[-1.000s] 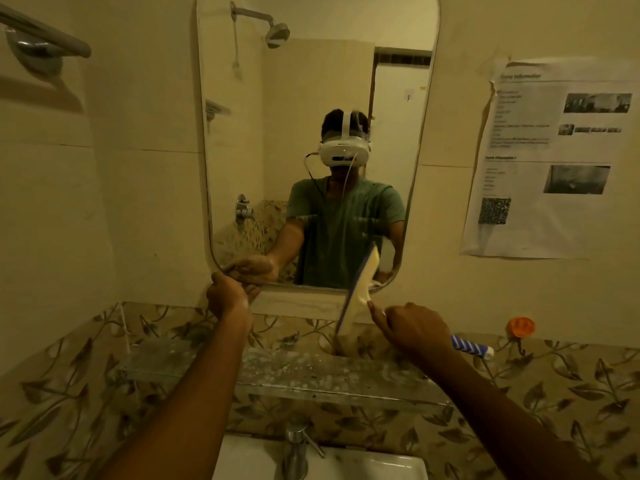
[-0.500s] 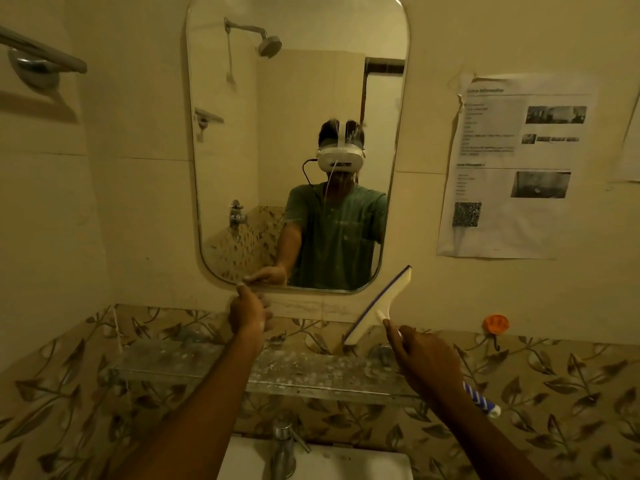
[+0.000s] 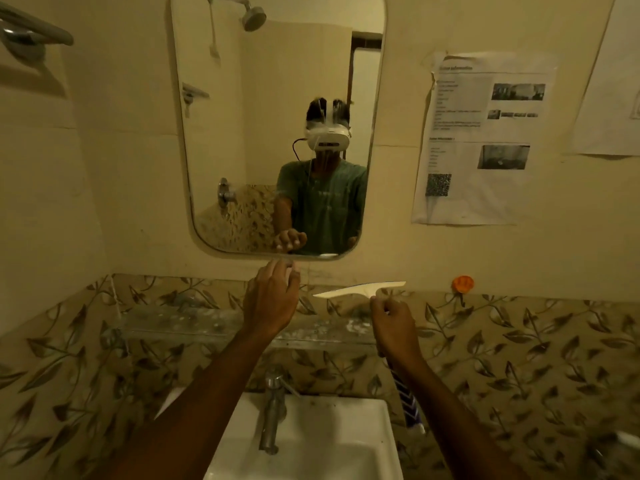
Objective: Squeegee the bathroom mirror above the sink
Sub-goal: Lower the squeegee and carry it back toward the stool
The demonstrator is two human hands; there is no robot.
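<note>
While a metal rail (image 3: 34,34) juts from the wall far left of the mirror (image 3: 277,126), the left hand (image 3: 272,301) reaches up just below the mirror's bottom edge, fingers loosely spread and gripping nothing. Right of it, the right hand (image 3: 393,322) is closed around the striped handle of the squeegee (image 3: 360,290), whose pale blade lies level below the mirror, clear of the glass. Beneath the mirror sit a glass shelf (image 3: 194,322), tap (image 3: 273,407) and sink (image 3: 311,441); a printed notice (image 3: 485,140) hangs to the mirror's right.
</note>
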